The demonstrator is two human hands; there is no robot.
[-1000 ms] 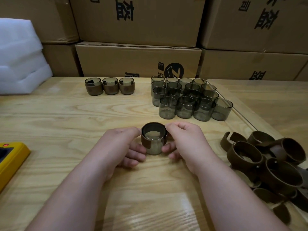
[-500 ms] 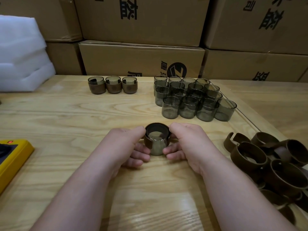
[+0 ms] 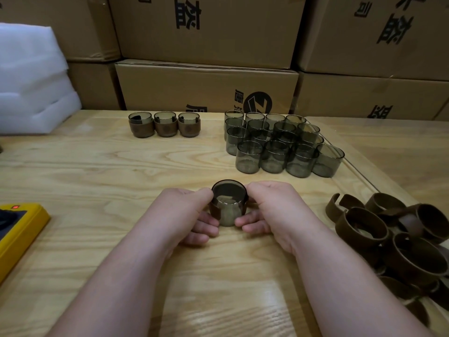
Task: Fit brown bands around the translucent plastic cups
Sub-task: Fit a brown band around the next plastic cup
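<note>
Unmoved, both hands' fingers (image 3: 245, 221) still pinch the cup (image 3: 228, 210).

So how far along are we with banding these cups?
Done: three banded cups at the back left. In hand: left hand and right hand wrap a brown band round one cup. Left: the cluster of bare cups and the band pile.

A single head-worn wide-angle view looks forward and down from close above a wooden counter (image 3: 102, 171), forearms entering from the bottom edge, stacked cardboard boxes (image 3: 206, 86) filling the far background
</note>
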